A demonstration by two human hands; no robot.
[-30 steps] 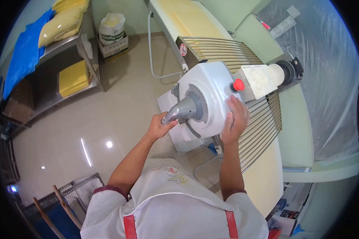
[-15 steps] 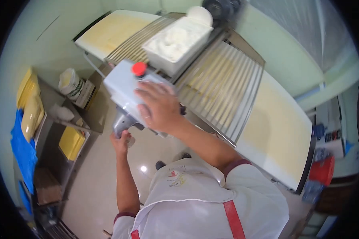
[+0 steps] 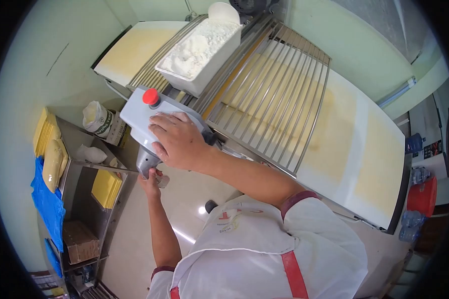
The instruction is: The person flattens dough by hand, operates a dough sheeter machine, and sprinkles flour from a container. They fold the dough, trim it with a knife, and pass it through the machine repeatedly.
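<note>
My right hand (image 3: pixel 179 140) lies palm down on the grey housing (image 3: pixel 134 117) of a dough sheeter, fingers extended, close to its red stop button (image 3: pixel 151 97). Below the housing, my left hand (image 3: pixel 152 180) is closed around the lower end of a grey lever handle (image 3: pixel 145 162); part of the grip is hidden. A white tub of flour (image 3: pixel 199 55), with a white scoop (image 3: pixel 223 12) at its far end, sits on top of the machine. Under the right wire guard (image 3: pixel 279 97), a pale yellow dough sheet (image 3: pixel 264 92) shows on the belt; its edges are hard to make out.
The sheeter's right belt (image 3: pixel 369 164) stretches out beside me. At left stands a metal shelf (image 3: pixel 80 182) with yellow packs (image 3: pixel 107 189), a blue plastic bag (image 3: pixel 47 199) and a cardboard box (image 3: pixel 80 243). A red bucket (image 3: pixel 421 197) and water bottles (image 3: pixel 411 224) are at far right.
The camera view has shifted, and the machine's centre sits further left in it. My right hand stays flat on the housing and my left hand stays on the lever handle.
</note>
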